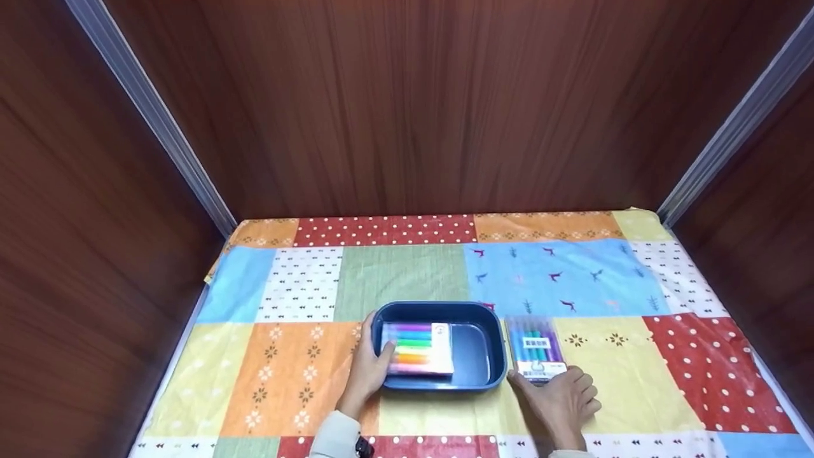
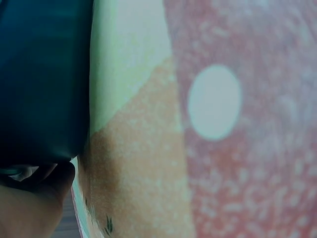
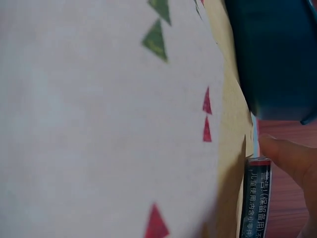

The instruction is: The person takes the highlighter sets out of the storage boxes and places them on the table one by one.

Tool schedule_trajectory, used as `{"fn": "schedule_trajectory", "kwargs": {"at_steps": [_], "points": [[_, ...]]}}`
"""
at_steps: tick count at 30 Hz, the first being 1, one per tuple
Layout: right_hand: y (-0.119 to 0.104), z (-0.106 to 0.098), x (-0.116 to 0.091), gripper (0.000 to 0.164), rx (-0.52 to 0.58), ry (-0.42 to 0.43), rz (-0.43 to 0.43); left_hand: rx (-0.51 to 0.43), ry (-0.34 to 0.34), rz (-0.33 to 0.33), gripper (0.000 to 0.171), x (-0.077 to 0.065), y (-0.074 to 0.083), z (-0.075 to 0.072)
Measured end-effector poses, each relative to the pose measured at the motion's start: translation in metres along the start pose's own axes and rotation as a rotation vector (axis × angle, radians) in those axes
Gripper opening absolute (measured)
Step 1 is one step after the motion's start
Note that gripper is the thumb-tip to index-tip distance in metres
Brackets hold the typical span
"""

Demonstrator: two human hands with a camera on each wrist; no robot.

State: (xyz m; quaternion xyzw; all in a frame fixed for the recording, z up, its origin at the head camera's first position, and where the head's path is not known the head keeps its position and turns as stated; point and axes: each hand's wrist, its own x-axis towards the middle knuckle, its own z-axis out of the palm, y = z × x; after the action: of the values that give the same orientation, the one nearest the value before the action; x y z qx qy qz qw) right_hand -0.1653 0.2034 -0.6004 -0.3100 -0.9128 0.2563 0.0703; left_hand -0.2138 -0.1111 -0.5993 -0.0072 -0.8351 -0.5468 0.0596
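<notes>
A dark blue plastic basin [image 1: 477, 356] with rounded corners stands on the patchwork cloth. Inside it, toward the left, lies a clear pack of rainbow-coloured pens [image 1: 416, 350]. My left hand [image 1: 372, 356] holds the basin's left wall, thumb over the rim beside the pack, fingers outside; the left wrist view shows them against the dark wall. A second pen pack [image 1: 537, 346], in blue, green and purple, lies just right of the basin. At its near end is my right hand [image 1: 559, 397], thumb by the left corner and fingers to the right. Whether they touch it I cannot tell.
The patchwork tablecloth [image 1: 292, 375] spreads under everything, slightly wrinkled. Brown wood-grain panels [image 1: 407, 108] stand behind the table and at both sides, with metal posts [image 1: 159, 121] at the rear corners.
</notes>
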Motion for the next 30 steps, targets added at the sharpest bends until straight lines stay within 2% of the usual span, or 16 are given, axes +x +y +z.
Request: {"fn": "schedule_trajectory", "kwargs": {"at_steps": [4,9,18,30], "points": [[0.002,-0.004,-0.003,0.108,0.007,0.011,-0.023,-0.008,-0.004,-0.003,0.064,-0.001,-0.001,0.001],[-0.001,-0.017,-0.001,0.104,0.043,0.026,-0.096,-0.013,0.001,-0.004,0.064,0.004,0.002,0.001],[0.000,-0.025,0.004,0.111,0.045,0.031,-0.142,-0.017,0.006,-0.014,0.064,0.002,0.002,0.002],[-0.004,-0.031,0.008,0.104,0.037,-0.023,-0.228,-0.012,-0.001,-0.008,0.065,0.001,0.003,0.001]]}}
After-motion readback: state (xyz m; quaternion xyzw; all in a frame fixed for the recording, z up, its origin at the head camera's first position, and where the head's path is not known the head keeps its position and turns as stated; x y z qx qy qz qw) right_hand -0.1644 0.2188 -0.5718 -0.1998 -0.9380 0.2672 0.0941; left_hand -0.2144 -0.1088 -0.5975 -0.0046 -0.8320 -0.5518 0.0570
